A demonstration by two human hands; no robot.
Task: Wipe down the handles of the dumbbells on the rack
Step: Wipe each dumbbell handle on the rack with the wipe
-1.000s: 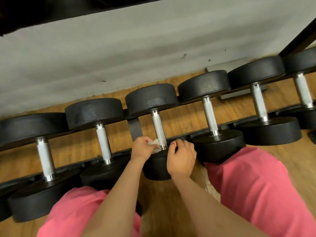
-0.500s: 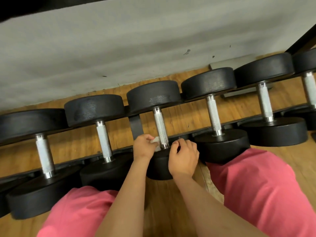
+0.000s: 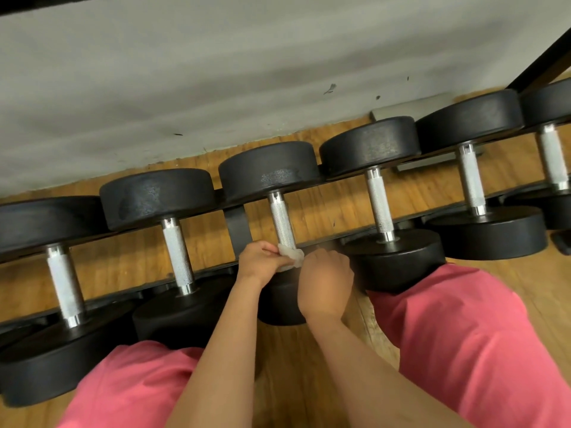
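1. Grey wall [image 3: 216, 88] and wood floor [image 3: 309, 359] back a low rack [image 3: 236, 223] of black dumbbells [image 3: 157, 196].
2. At the middle handle's [image 3: 281, 217] near end, the left hand [image 3: 262, 261] pinches a white wipe [image 3: 290, 256] wrapped round it.
3. Curled and blurred, the right hand [image 3: 326, 282] meets the wipe's other side; I cannot tell whether it grips.

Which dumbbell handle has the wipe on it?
The third handle from the left: a white wipe sits at its near end, held by the left hand.
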